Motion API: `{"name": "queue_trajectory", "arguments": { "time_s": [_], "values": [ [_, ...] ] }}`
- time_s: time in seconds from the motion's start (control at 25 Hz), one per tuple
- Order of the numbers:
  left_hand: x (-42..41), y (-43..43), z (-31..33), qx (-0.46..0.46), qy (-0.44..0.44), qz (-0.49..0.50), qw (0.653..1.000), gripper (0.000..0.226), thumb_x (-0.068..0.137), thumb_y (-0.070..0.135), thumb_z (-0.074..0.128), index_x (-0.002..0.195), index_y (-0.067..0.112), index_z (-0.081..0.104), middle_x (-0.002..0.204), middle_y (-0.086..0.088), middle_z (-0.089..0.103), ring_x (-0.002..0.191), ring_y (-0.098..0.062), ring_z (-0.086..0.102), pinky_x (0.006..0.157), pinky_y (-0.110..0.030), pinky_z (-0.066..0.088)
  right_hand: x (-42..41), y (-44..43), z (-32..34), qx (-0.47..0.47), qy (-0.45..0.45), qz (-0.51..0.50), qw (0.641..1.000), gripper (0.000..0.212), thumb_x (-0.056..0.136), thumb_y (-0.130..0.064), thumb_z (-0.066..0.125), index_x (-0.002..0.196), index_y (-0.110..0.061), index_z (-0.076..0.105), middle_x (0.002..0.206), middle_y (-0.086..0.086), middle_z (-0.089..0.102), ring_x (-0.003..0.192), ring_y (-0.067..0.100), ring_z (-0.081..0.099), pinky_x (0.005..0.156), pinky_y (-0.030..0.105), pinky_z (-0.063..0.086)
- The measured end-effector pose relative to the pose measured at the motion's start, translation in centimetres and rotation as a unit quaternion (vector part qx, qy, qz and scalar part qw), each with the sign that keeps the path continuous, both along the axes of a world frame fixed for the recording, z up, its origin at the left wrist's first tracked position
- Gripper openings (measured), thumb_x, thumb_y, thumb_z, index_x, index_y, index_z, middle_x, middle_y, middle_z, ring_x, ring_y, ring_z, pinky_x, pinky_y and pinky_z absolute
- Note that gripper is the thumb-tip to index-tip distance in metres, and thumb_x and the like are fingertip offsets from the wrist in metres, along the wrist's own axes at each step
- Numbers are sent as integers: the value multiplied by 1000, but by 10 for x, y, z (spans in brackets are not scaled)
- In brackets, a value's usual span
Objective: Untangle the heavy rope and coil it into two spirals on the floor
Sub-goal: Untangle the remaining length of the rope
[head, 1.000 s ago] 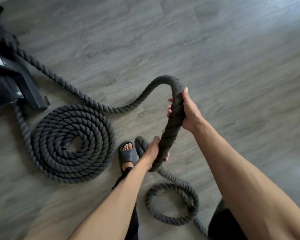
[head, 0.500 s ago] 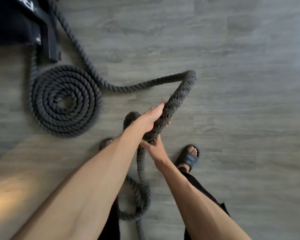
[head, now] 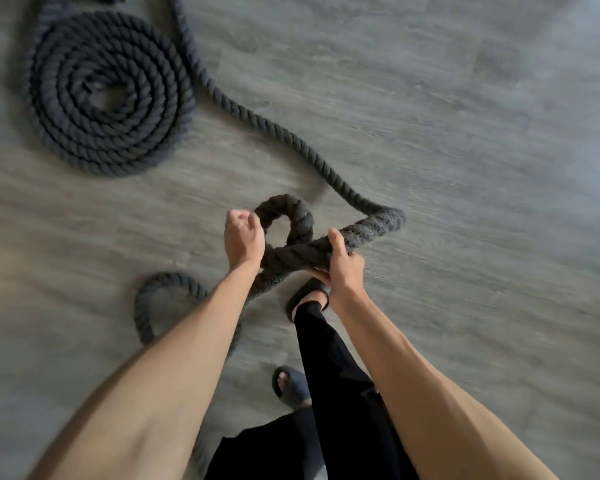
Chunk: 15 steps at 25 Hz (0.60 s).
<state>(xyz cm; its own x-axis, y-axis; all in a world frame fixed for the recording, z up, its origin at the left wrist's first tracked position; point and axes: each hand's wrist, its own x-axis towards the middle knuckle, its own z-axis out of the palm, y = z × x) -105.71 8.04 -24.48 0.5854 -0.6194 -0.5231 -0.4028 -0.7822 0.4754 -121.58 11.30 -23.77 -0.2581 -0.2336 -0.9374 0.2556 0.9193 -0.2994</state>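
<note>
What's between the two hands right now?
Head view: between the left hand and right hand, the rope crosses itself, forming a small loop; nothing else but floor below.

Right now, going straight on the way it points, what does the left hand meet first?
The left hand would most likely meet the small raised loop of thick dark grey twisted rope just ahead of its curled fingers; blur hides whether they touch.

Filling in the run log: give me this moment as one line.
left hand: grips raised loop | right hand: grips rope beside it | finished spiral: flat on floor | second spiral: not yet formed
</note>
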Motion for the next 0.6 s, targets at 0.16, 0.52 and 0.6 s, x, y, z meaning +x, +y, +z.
{"name": "queue_trajectory", "arguments": {
  "time_s": [0.16,0.52,0.6],
  "values": [
    [8,73,-23,-32,85,44,995,38,105,27,40,114,-5,59,116,-25,61,110,-35,57,84,-29,40,-14,16,13,-17,9,-28,999,54,84,-47,73,110,-1,63,105,22,71,72,33,76,52,37,60],
    [-22,224,17,162,204,-243,934,96,78,88,15,86,11,71,65,-8,73,63,-21,71,68,-33,52,-60,98,60,-51,-14,-54,997,44,102,-52,47,122,-13,55,104,10,69,89,25,71,82,46,62],
    [-17,245,30,171,167,-310,920,90,82,82,18,90,12,73,57,-2,69,51,-12,65,60,-28,46,-59,138,59,-47,-22,-39,998,37,106,-42,43,125,-12,54,99,9,68,86,24,68,88,46,59]
  ]
}}
